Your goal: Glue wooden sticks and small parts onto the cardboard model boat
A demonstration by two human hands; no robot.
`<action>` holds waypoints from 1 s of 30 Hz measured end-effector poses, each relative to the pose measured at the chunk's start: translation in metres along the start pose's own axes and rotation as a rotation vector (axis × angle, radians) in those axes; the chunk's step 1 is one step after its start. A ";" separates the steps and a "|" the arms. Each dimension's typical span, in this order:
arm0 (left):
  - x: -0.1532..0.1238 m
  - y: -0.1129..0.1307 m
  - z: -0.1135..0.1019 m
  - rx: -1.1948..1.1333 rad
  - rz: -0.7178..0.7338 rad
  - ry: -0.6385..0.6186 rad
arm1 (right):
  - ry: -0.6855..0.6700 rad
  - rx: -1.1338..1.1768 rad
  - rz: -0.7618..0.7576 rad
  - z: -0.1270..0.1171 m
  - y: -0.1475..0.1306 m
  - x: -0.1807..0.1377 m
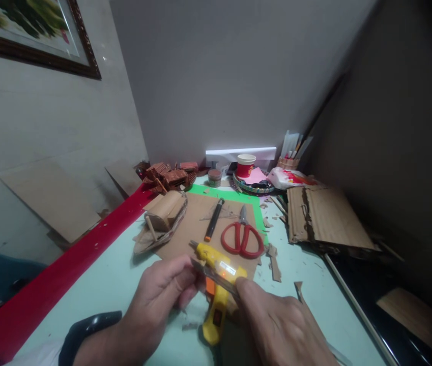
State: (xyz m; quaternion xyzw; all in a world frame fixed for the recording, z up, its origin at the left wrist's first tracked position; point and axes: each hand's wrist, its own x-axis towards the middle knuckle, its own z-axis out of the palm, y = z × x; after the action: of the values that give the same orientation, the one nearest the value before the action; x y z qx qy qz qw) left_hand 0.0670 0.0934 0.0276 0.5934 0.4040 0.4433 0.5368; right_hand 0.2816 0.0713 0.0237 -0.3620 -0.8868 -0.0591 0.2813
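Note:
My left hand (160, 297) and my right hand (277, 325) pinch the two ends of a thin cardboard strip (216, 277), held slanted just above a yellow hot glue gun (216, 284). The glue gun lies on the table with its nozzle pointing up-left and its small light lit. A black band (86, 330) sits on my left wrist. Beyond the strip lie red-handled scissors (242, 239) and a black pen-like knife (214, 219) on a brown cardboard sheet (189, 229).
A small cardboard boat model (162, 218) rests at the left of the sheet. Torn cardboard pieces (326, 216) lie at the right. A red paper cup (245, 165), brown model parts (170, 178) and a jar stand at the back. Scraps litter the pale green table (124, 274).

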 end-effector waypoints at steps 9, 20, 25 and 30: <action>-0.001 -0.006 -0.002 -0.150 -0.067 0.015 | 0.033 -0.034 -0.035 0.001 0.004 0.001; 0.002 0.001 0.000 -0.015 0.003 -0.008 | 0.027 -0.096 -0.014 0.006 0.001 0.002; 0.003 0.002 0.000 -0.280 -0.110 -0.003 | 0.041 -0.081 -0.053 0.007 0.006 -0.002; 0.006 0.006 0.002 -0.418 -0.137 -0.031 | 0.024 -0.090 -0.042 0.003 0.006 -0.002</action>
State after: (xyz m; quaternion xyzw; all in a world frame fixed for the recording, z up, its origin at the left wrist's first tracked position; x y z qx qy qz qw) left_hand 0.0701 0.0979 0.0341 0.4473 0.3344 0.4706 0.6831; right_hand 0.2853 0.0756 0.0194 -0.3547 -0.8872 -0.1093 0.2739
